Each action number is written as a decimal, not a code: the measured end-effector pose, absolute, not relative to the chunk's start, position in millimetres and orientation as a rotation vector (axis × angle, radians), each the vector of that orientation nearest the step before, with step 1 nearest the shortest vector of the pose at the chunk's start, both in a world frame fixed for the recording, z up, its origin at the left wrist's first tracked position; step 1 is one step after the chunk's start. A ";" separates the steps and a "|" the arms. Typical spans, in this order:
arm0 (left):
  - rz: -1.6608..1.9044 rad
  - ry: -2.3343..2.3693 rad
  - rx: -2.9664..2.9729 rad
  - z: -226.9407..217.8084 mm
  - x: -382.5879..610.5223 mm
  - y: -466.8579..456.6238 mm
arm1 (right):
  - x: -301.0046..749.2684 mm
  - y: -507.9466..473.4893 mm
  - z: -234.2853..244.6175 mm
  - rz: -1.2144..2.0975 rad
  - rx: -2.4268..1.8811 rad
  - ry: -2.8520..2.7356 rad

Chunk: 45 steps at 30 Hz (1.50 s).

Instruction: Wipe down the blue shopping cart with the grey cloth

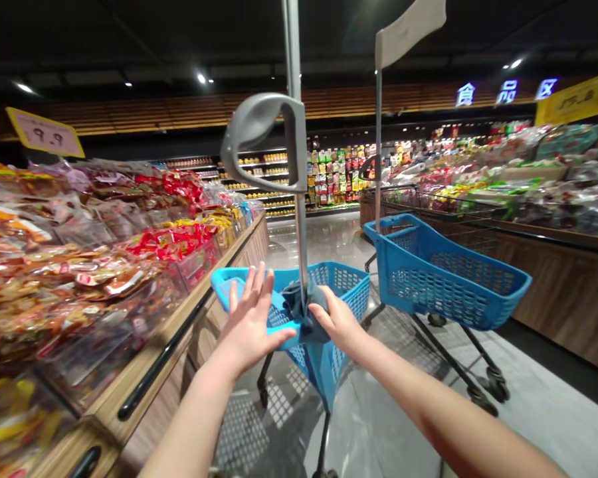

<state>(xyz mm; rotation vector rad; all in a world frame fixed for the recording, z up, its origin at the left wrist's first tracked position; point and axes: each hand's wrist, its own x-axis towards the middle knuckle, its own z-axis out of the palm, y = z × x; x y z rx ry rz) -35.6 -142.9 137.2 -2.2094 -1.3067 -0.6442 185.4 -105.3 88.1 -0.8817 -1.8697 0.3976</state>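
Observation:
A blue shopping cart (351, 275) with a perforated basket stands right in front of me. From it rises a metal pole (301, 229) that carries a grey looped handle (264, 179). Wrapped around the foot of the pole is a dark blue-grey cloth (315, 325). My right hand (335, 320) is closed on this cloth and presses it against the cart by the pole. My left hand (252, 318) has its fingers spread over the left part of the cart's rim and holds nothing; whether it touches the rim I cannot tell.
A second blue cart (443, 285) with a pole and grey flag (411, 33) stands close on the right. At the left runs a wooden display counter (179, 332) heaped with packaged food. Another food counter (568, 272) lines the right. Stocked shelves (333, 176) close off the far end.

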 end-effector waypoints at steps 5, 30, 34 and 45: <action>-0.532 -1.362 -2.162 140.1 -94.7 -136.0 | 183.1 -95.2 72.7 0.227 -0.853 -2.127; -0.380 -1.633 -2.192 101.5 47.6 -53.8 | 252.1 -73.4 37.5 -0.127 -1.337 -2.190; -0.256 -1.674 -2.225 101.8 40.0 -47.8 | 331.5 -79.9 12.8 -0.221 -1.378 -2.156; -0.240 -1.747 -2.259 102.8 48.3 -42.7 | 355.9 -103.0 -6.6 -0.350 -1.604 -1.813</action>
